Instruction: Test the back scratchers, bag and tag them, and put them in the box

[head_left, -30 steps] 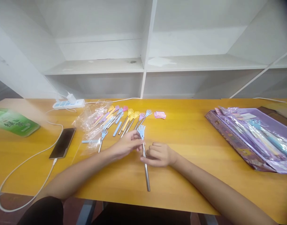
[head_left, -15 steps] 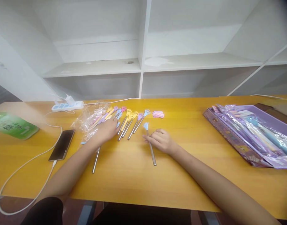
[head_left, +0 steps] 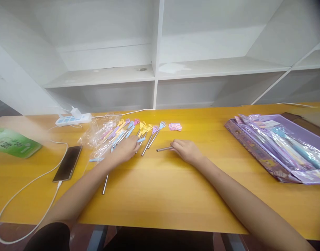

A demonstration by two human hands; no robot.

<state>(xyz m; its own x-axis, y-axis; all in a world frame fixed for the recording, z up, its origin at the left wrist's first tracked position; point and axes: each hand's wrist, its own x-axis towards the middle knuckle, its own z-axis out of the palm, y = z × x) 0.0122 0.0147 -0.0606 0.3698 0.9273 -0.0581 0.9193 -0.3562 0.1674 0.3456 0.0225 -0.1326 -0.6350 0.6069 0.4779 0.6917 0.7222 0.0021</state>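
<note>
My right hand (head_left: 186,150) is closed around a back scratcher, whose metal rod (head_left: 163,149) sticks out leftward; its blue claw head is hidden by the hand. Between the fingers of my left hand (head_left: 127,149) is a light blue handle sleeve (head_left: 141,139), pointing right toward the rod and apart from it. Just beyond the left hand lie several back scratchers (head_left: 152,136) with yellow, purple, blue and pink claw heads on metal rods. One more metal rod (head_left: 105,184) shows below my left forearm. A small stack of pink cards (head_left: 175,127) lies behind the right hand.
Clear plastic bags (head_left: 97,136) lie left of the scratchers. A phone (head_left: 67,164) on a white cable, a power strip (head_left: 73,119) and a green package (head_left: 14,143) are at the left. A purple box (head_left: 256,153) of wrapped items stands at the right, with white shelves (head_left: 102,75) behind.
My right hand has turned the back scratcher from upright in view to lying sideways, its rod end now toward the left. My left hand has moved right with the blue sleeve.
</note>
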